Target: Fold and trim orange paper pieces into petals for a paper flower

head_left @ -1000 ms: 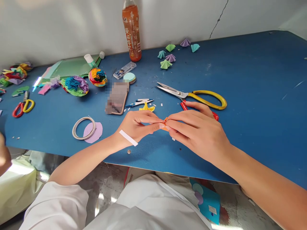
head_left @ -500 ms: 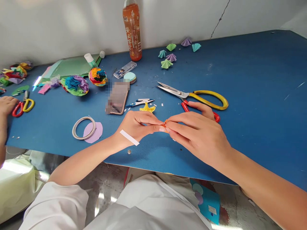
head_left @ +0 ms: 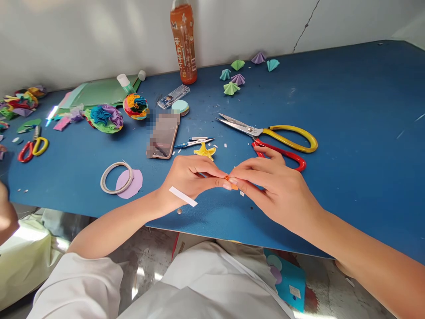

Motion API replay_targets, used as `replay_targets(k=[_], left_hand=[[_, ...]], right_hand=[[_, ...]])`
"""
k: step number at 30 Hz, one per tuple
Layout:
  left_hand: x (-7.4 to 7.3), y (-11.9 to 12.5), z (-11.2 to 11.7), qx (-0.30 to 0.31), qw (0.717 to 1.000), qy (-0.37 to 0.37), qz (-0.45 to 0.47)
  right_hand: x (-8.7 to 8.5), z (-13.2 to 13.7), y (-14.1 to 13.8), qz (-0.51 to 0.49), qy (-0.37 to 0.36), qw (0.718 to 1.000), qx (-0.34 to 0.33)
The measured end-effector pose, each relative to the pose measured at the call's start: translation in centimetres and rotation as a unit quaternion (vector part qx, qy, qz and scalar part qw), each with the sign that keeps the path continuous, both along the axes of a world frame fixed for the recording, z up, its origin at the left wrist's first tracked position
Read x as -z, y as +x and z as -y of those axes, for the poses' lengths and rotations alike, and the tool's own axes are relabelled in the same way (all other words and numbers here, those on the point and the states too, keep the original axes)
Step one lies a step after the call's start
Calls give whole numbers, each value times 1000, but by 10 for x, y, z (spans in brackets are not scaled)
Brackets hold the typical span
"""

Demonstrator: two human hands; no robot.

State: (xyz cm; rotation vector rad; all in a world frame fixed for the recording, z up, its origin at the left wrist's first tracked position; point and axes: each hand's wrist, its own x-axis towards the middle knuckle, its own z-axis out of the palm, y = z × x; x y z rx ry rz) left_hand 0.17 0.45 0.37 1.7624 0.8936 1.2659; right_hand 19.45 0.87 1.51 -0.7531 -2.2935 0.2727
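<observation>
My left hand (head_left: 191,177) and my right hand (head_left: 274,188) meet fingertip to fingertip just above the blue table (head_left: 348,133), both pinching one small folded orange paper piece (head_left: 231,182). Most of that paper is hidden by the fingers. A white strip of tape (head_left: 183,196) is stuck on my left wrist. A folded yellow paper piece (head_left: 205,151) lies just beyond my left hand. The large scissors (head_left: 272,135), with one yellow and one red handle, lie right behind my right hand.
A phone (head_left: 162,135), a tape ring (head_left: 116,177) on a lilac paper disc, a pen, paper flowers (head_left: 103,118), small scissors (head_left: 32,147), a drink bottle (head_left: 183,42) and several folded paper cones (head_left: 236,79) lie on the table. Another person's hand (head_left: 6,212) shows at the left edge.
Both hands have drawn slightly toward me with the orange paper, uncovering the scissors' red handle. The other person's hand left the small scissors and dropped to the table's near left corner.
</observation>
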Motion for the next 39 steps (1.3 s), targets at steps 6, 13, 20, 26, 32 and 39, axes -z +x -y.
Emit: replay_targets(k=[6,13,20,26,32,39], left_hand=[[-1,1,4,-20,998,-15,-53],[0,1,-1,-9,997,-36,-70],[1,2,-3,-11,995,-96,-33],[3,-1,-8,54,982,-180,5],[1,-1,-9,55,982,-178,-20],[5,1,-6,3,996,-66,-53]], right_hand=[[2,0,-2,-13,-11,999,41],[1,1,-4,-31,-70,994,78],[-7,-7,-3,-59,-183,978,75],[-12,-6,1,-37,-168,981,88],[-7,-9,5,-30,-133,987,83],[-6,-4,0,-25,-146,983,112]])
